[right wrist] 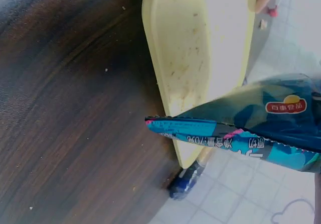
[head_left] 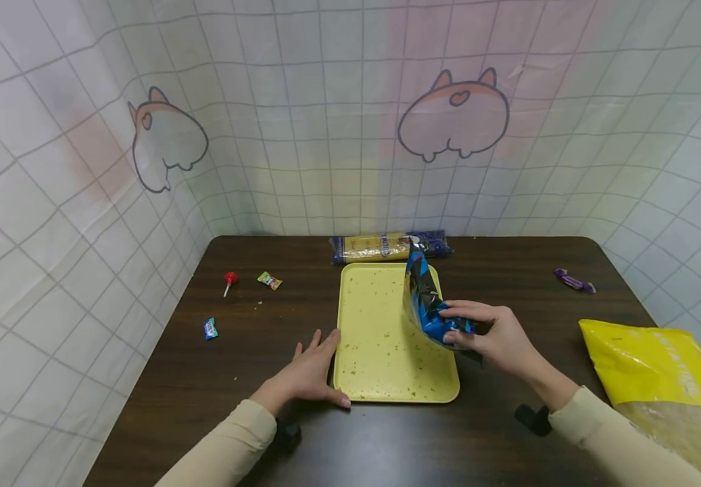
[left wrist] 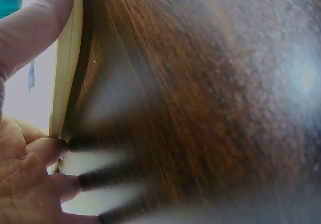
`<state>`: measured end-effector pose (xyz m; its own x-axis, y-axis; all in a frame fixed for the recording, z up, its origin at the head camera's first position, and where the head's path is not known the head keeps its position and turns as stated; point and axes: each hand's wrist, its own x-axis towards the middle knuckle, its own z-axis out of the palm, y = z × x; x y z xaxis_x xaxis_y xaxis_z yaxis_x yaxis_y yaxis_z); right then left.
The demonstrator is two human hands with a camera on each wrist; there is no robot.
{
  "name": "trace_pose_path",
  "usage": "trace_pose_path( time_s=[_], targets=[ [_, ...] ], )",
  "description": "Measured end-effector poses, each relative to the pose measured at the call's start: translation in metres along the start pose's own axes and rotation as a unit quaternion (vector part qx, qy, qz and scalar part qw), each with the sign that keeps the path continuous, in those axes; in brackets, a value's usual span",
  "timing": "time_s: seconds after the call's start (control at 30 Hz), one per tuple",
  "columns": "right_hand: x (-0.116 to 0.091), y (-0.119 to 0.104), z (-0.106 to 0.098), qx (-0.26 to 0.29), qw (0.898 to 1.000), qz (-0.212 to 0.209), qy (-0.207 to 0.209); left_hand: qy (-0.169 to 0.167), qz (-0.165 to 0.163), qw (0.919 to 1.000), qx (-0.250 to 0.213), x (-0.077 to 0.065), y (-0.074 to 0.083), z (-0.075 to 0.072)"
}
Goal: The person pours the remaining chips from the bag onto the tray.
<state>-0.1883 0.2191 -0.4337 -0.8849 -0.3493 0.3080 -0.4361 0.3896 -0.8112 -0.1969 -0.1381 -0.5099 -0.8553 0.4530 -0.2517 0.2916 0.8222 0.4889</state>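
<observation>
A pale yellow tray (head_left: pixel 371 325) dotted with small crumbs lies mid-table. My left hand (head_left: pixel 309 373) rests at its left side, fingers spread along the edge and thumb by the near left corner. In the left wrist view, that thumb (left wrist: pixel 37 25) lies against the tray's rim (left wrist: pixel 70 58). Over the tray's right side, my right hand (head_left: pixel 502 338) pinches a blue and black chip bag (head_left: pixel 424 297) by its near end, thumb below and fingers above. The bag (right wrist: pixel 281 126) stands tilted, its serrated edge showing in the right wrist view.
Behind the tray lies a spaghetti packet (head_left: pixel 368 249). To the left are a red lollipop (head_left: pixel 231 278), a small green wrapped candy (head_left: pixel 270 280) and a blue one (head_left: pixel 211 328). A purple wrapped candy (head_left: pixel 575 281) and a large yellow bag (head_left: pixel 642 358) lie at right.
</observation>
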Motion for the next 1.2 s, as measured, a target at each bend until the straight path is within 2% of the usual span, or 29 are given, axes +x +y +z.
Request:
trace_pose_path(
  time_s=[0.13,0.47,0.87,1.2],
  targets=[
    [0.004,0.003,-0.002,0.03,0.999,0.016,-0.015,0.001,0.001,1.0,-0.001,0.0,0.0,0.0],
    [0.011,0.005,-0.005,0.061,0.996,0.034,-0.052,-0.007,-0.002,1.0,0.0,-0.001,0.0,-0.001],
    [0.026,0.003,-0.022,0.061,0.994,0.072,-0.058,-0.005,0.0,1.0,0.002,0.0,-0.001,0.0],
    [0.031,0.001,-0.029,0.058,0.993,0.085,-0.065,-0.004,-0.005,1.0,0.001,0.0,0.0,-0.001]
  ],
)
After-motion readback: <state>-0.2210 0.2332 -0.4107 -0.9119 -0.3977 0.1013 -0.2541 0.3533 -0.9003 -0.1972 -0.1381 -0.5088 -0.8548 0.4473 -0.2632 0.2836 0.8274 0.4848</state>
